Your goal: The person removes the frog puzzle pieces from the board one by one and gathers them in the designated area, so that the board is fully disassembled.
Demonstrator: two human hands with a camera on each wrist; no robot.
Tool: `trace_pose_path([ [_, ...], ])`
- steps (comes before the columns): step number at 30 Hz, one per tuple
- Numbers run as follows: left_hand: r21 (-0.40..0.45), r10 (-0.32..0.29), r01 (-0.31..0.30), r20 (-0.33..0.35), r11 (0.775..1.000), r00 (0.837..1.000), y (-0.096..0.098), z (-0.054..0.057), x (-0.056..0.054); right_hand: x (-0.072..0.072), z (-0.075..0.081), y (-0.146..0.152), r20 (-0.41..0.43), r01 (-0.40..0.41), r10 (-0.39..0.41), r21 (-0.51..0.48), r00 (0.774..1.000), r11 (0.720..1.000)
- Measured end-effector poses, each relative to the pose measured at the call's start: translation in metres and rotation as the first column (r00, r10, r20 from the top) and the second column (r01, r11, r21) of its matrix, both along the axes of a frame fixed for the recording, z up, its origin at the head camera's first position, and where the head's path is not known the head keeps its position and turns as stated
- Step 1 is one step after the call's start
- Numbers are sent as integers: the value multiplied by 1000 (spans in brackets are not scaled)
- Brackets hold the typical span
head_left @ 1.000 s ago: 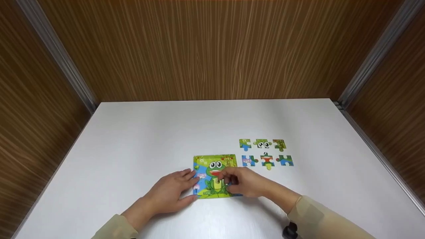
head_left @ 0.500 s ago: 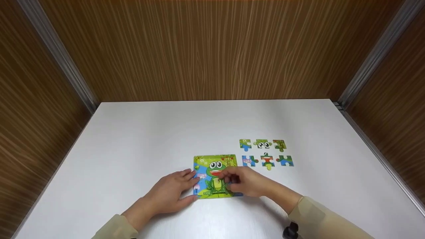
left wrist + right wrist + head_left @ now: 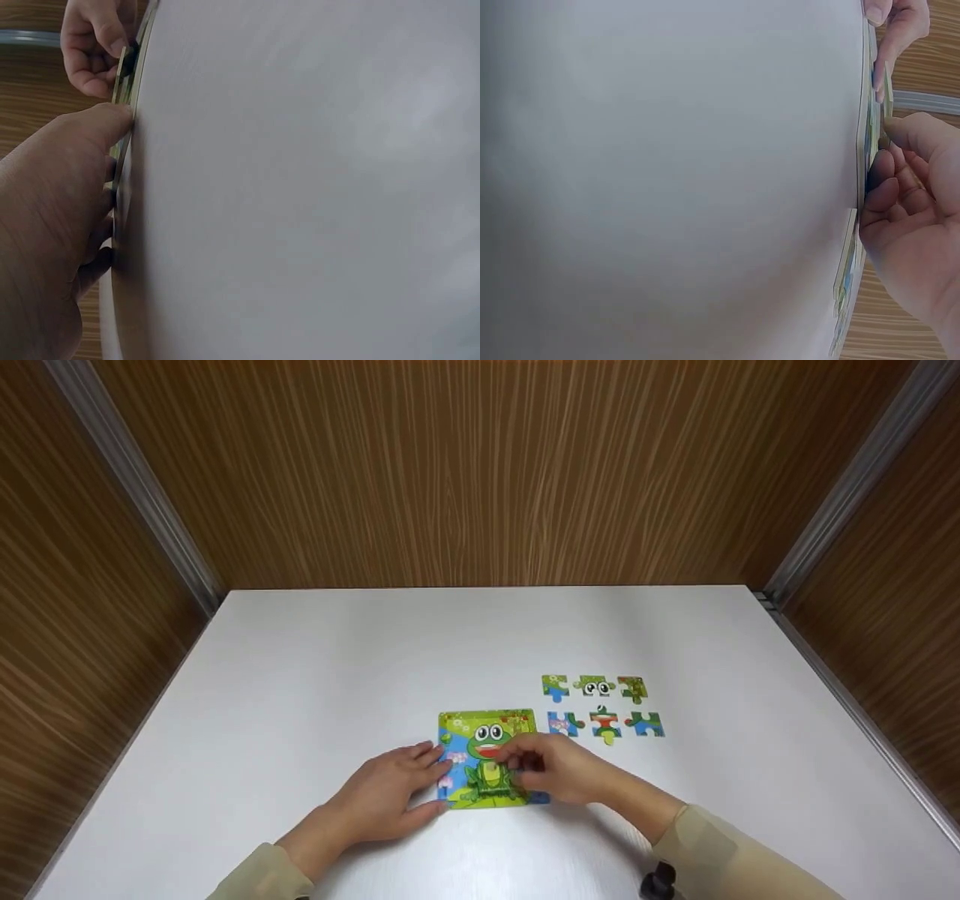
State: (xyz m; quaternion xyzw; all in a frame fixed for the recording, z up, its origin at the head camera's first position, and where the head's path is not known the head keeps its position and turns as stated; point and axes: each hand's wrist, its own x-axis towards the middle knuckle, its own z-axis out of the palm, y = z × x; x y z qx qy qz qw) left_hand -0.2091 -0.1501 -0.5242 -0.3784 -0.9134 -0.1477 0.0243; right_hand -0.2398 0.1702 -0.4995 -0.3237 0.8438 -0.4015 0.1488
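In the head view, a square frog puzzle board [image 3: 456,723] lies flat on the white table. The left hand [image 3: 388,793] rests along its left edge, fingers extended and fingertips on the board. Over the frog's lower body, the right hand [image 3: 559,769] pinches a puzzle piece [image 3: 492,774] showing green legs and a yellow belly. In the right wrist view that puzzle piece [image 3: 888,86] is a thin slab between thumb and fingers, tilted, with its far end raised off the board. The right fingers cover part of the board's right side.
Right of the board, several loose puzzle pieces lie in two rows, among them an eyes piece [image 3: 596,687] and a mouth piece [image 3: 604,723]. Wood-grain panels [image 3: 480,472] wall the table [image 3: 337,660] at the back and sides.
The piece in the right hand has shifted and tilted slightly over the frog's lower body. The right hand has risen a little. The left hand keeps its place on the board's edge.
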Motion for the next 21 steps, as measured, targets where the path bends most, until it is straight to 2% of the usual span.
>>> trace_pose_path([
  [12,-3,0,0,3,1000,1000,0,1,0,-3,9,5,-61,-12,9,-47,998,999],
  [21,-3,5,-5,6,1000,1000,0,2,1,-2,16,16,-62,-20,15,-82,998,996],
])
